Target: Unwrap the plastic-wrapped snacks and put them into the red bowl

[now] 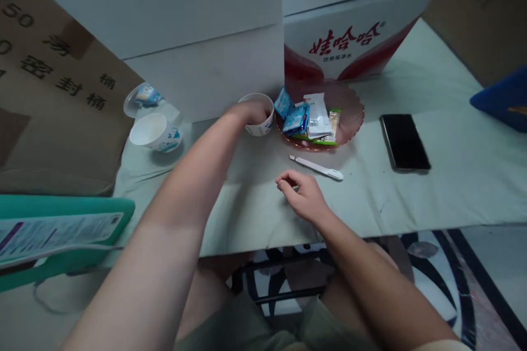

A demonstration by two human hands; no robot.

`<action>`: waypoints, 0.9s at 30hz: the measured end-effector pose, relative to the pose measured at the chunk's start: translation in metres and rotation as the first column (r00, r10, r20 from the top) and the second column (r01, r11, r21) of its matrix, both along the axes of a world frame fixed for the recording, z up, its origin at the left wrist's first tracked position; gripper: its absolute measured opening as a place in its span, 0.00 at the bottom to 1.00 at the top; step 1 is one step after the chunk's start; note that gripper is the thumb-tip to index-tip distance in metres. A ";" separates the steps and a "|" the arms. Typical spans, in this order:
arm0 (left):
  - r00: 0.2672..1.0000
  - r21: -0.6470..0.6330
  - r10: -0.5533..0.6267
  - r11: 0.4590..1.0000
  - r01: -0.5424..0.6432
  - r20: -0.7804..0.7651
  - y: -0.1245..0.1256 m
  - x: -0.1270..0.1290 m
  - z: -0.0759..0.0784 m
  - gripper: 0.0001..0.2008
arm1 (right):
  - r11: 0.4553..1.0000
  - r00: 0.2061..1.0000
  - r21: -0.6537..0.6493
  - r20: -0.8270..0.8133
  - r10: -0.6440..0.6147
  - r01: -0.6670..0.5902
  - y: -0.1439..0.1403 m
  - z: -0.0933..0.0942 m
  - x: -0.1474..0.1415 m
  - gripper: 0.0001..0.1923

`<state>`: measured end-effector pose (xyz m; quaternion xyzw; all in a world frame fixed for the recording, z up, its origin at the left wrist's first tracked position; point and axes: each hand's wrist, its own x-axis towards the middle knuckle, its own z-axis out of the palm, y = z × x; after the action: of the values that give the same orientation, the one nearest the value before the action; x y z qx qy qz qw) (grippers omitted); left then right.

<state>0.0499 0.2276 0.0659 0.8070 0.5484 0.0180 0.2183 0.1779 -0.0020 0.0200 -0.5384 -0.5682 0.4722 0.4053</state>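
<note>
My left hand [253, 112] reaches down into a white paper cup [261, 130] with blue print. Its fingertips are hidden behind the cup's wall. Over the table's near part, my right hand [302, 192] is loosely closed, thumb and forefinger curled together, and nothing shows in it. A white box cutter [317, 167] lies just beyond that hand. To the right of the cup, a pink ribbed plate [352, 115] carries small packets: blue ones [295, 119], a white one [318, 115] and a green-edged one [334, 126].
A second paper cup [153, 132] stands at the left, with a clear lid [130, 101] and a blue packet [149, 95] behind it. A black phone [405, 142] lies at the right. White cartons [230, 71] and a brown carton [61, 98] wall the back and left. A green case [123, 211] is nearer.
</note>
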 end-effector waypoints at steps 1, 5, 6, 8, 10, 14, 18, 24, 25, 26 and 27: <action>0.998 -0.030 -0.019 0.999 0.017 -0.052 0.002 -0.002 0.000 0.03 | 1.000 1.000 0.002 -0.015 -0.007 0.007 0.001 0.001 -0.002 0.11; 0.994 0.115 0.029 0.993 -0.017 -0.103 -0.007 -0.011 0.010 0.09 | 0.999 0.999 0.019 -0.032 0.028 -0.027 -0.001 0.002 -0.012 0.11; 0.997 0.206 0.061 0.977 -0.050 -0.047 -0.014 -0.016 0.014 0.11 | 0.998 0.998 0.035 -0.023 0.050 -0.049 -0.003 0.001 -0.013 0.10; 0.987 0.355 0.128 0.922 -0.156 0.100 -0.036 -0.029 0.023 0.15 | 0.995 0.997 0.070 -0.002 0.075 -0.075 -0.008 0.000 -0.014 0.10; 0.951 0.404 0.227 0.866 -0.296 0.210 -0.067 -0.051 0.029 0.17 | 0.992 0.997 0.093 0.021 0.079 -0.080 -0.014 -0.002 -0.013 0.11; 0.903 0.314 0.425 0.851 -0.421 0.060 -0.134 -0.105 0.024 0.23 | 0.986 0.990 0.120 0.097 0.104 -0.115 -0.026 -0.005 -0.013 0.10; 0.888 -0.033 0.309 0.940 -0.339 -0.342 -0.174 -0.137 0.003 0.44 | 0.974 0.973 0.144 0.180 0.147 -0.174 -0.034 -0.009 -0.016 0.10; 0.879 0.091 0.424 0.905 -0.415 -0.216 -0.179 -0.140 0.000 0.22 | 0.975 0.963 0.126 0.219 0.155 -0.185 -0.033 -0.010 -0.020 0.12; 0.887 0.087 0.452 0.891 -0.445 -0.092 -0.180 -0.140 0.004 0.20 | 0.974 0.964 0.132 0.218 0.155 -0.186 -0.032 -0.009 -0.020 0.11; 0.876 0.062 0.476 0.875 -0.480 0.080 -0.183 -0.138 0.009 0.19 | 0.973 0.966 0.147 0.215 0.145 -0.179 -0.031 -0.008 -0.021 0.11; 0.825 0.005 0.488 0.860 -0.510 0.286 -0.189 -0.136 0.013 0.18 | 0.973 0.970 0.168 0.211 0.123 -0.160 -0.030 -0.006 -0.021 0.10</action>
<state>-0.0865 0.0391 0.0786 0.6332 0.7033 0.2083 0.2471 0.1567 -0.0319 0.0136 -0.5014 -0.6841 0.3892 0.3593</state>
